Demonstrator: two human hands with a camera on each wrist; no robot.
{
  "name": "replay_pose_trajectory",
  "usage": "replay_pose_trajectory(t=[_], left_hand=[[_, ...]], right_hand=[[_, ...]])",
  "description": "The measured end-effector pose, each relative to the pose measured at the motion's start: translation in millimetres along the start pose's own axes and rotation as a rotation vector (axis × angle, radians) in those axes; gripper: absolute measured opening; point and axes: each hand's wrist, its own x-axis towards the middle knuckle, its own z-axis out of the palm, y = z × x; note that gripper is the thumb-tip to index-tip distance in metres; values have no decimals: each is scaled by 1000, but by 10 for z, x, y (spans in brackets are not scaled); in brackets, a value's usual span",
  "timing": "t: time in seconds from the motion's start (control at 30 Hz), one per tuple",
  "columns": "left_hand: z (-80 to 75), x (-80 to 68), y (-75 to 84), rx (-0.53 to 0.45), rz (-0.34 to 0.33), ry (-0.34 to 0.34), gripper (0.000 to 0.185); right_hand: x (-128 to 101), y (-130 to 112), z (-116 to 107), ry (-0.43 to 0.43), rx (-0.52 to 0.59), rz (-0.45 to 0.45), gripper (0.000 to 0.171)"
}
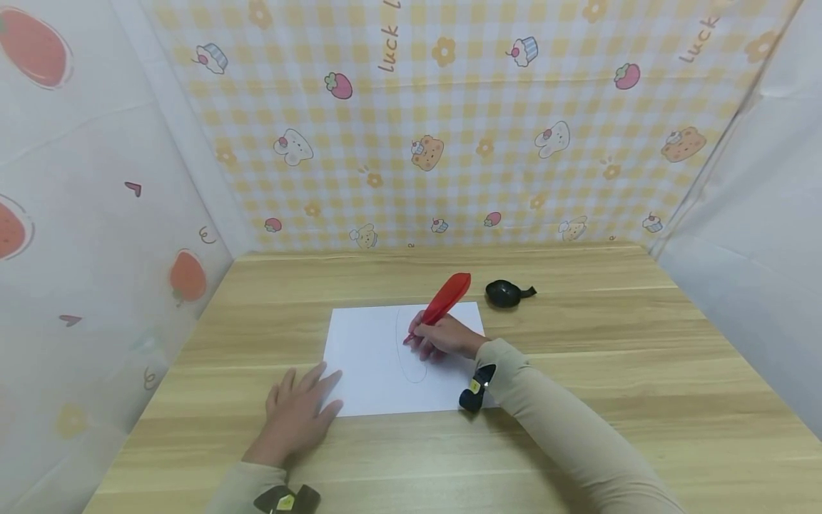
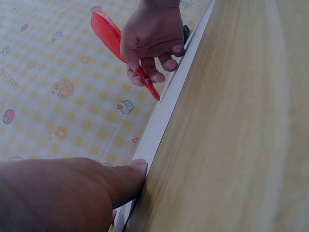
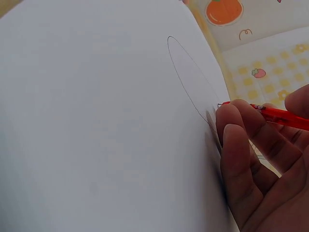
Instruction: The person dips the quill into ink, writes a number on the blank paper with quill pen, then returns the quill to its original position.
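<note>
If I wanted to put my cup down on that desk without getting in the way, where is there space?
Bare wood lies along the table's right side, right of the sleeve and the black object, and at the far left corner behind the paper. The middle is crowded: the left hand presses the sheet's near left corner, and the right hand draws with a red feather-shaped pen.

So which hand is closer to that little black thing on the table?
The right hand. It holds the red feather pen on the paper, just short of the black object. The left hand rests flat at the paper's near-left corner, farther off.
</note>
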Motion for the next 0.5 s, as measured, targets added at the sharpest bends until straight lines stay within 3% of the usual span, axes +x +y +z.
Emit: replay_pose_trajectory(t=[0.5], left_hand=[[-3,-5,-1,-5,-1,0,48]], right_hand=[[31,-15,67,-6,-4,-3,15]])
